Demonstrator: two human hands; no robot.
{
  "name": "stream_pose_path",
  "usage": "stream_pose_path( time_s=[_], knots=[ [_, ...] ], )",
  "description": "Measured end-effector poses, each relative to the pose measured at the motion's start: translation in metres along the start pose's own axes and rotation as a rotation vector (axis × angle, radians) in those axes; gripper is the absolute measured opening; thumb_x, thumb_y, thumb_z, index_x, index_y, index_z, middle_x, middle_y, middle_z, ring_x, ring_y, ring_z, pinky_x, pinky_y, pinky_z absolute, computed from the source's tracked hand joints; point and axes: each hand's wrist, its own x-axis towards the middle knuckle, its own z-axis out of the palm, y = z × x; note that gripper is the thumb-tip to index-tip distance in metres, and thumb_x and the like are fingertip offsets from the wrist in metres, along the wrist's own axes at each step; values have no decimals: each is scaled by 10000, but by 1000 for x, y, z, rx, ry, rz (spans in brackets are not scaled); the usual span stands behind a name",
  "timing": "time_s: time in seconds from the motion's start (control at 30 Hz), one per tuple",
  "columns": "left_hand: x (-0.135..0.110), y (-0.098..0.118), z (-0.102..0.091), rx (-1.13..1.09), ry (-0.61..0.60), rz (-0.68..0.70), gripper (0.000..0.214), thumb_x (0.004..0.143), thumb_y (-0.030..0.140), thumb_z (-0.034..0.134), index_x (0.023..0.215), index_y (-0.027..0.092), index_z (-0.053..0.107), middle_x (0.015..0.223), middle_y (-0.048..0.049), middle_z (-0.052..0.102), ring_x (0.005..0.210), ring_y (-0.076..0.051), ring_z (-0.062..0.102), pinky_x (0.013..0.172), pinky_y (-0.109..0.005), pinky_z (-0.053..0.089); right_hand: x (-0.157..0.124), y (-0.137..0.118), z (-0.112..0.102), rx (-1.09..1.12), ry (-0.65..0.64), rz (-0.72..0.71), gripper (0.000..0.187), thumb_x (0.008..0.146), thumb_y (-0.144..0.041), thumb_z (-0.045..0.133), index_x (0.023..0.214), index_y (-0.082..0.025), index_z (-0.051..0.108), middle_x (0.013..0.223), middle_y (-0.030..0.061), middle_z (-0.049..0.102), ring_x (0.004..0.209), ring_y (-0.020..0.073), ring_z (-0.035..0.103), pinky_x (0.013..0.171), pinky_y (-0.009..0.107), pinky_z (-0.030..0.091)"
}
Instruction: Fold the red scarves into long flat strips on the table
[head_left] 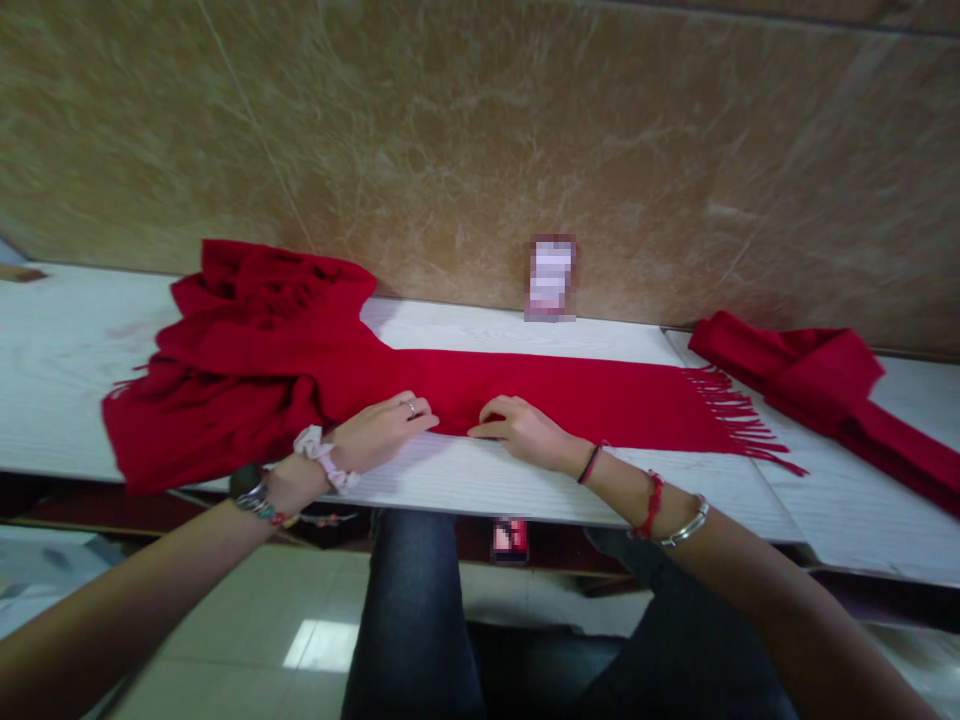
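A red fringed scarf (585,395) lies across the white table, flat and narrow towards its fringed right end. Its left part is bunched into a loose heap of folds. My left hand (384,428), with a ring and a scrunchie at the wrist, has its fingers bent on the scarf's near edge, closed on the cloth. A short way to the right, my right hand (525,432) pinches the same edge between thumb and fingers. The fingertips of both hands point towards each other, with a stretch of scarf edge between them.
Another red scarf (817,385), folded and twisted, lies at the right. A phone-like object (551,278), blurred out, leans on the brown marbled wall (465,150) behind the white table (465,478). My legs are under the table's front edge.
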Motion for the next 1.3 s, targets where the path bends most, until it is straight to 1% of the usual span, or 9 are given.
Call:
stream_pose_path(
  time_s=[0.1, 0.17, 0.23, 0.33, 0.53, 0.7, 0.97, 1.17, 1.3],
  knots=[
    [-3, -2, 5, -132, -11, 47, 421, 750, -10, 375, 1081, 149, 581, 1049, -76, 570, 992, -162, 494, 945, -302, 381, -2, 1, -8, 120, -24, -49, 235, 814, -105, 494, 969, -158, 663, 958, 66, 629, 909, 146, 540, 852, 290, 393],
    [-5, -3, 3, -194, -5, 56, 435, 751, -1, 367, 1104, 145, 574, 1081, -79, 562, 1024, -160, 486, 958, -301, 373, 1, 3, -15, 205, -9, -12, 214, 825, -142, 491, 953, -143, 662, 932, 63, 656, 885, 132, 571, 838, 267, 412],
    [-8, -3, -1, -236, -4, 54, 445, 764, 13, 353, 1125, 160, 567, 1125, -77, 547, 1049, -156, 480, 956, -297, 377, 13, 8, -20, 226, 55, 104, 217, 842, -166, 470, 934, -144, 665, 926, 60, 671, 870, 126, 591, 818, 257, 426],
    [-9, -2, -6, -266, -13, 39, 421, 810, 61, 346, 1157, 179, 555, 1175, -78, 528, 1035, -152, 498, 949, -310, 380, 45, 20, -20, 145, 116, 293, 234, 836, -141, 456, 947, -130, 661, 982, 78, 667, 912, 135, 590, 833, 253, 419],
    [-10, -1, -2, -224, 16, 66, 353, 871, 170, 362, 1165, 187, 556, 1175, -91, 529, 1025, -167, 501, 944, -337, 371, 129, 47, -2, -61, -95, 431, 300, 858, -182, 425, 1084, -102, 606, 1134, 127, 602, 1046, 168, 535, 886, 261, 387],
    [-12, -2, 2, -240, 56, 100, 342, 871, 181, 364, 1141, 160, 574, 1135, -124, 535, 982, -186, 510, 891, -344, 411, 171, 55, 13, -54, -222, 459, 282, 835, -252, 497, 1035, -111, 637, 1085, 119, 632, 999, 184, 569, 843, 257, 421],
    [-12, 1, 11, -339, 152, 53, 322, 852, 171, 387, 1092, 157, 601, 1076, -104, 557, 975, -173, 505, 895, -331, 407, 183, 53, 6, -47, -377, 493, 266, 749, -185, 608, 971, -45, 652, 1012, 144, 658, 856, 182, 611, 740, 246, 455],
    [-13, 2, 12, -340, 169, 50, 316, 844, 175, 396, 1078, 155, 608, 1064, -99, 557, 947, -174, 519, 902, -345, 398, 185, 60, 2, -23, -369, 488, 243, 755, -182, 600, 973, -96, 666, 934, 64, 687, 794, 132, 610, 713, 194, 439],
    [-13, 2, 13, -327, 175, 47, 317, 840, 173, 397, 1077, 165, 609, 1063, -95, 555, 943, -174, 521, 898, -349, 399, 186, 62, 8, -31, -324, 521, 208, 753, -197, 601, 928, -126, 689, 914, 55, 690, 799, 141, 619, 705, 194, 452]
  ],
)
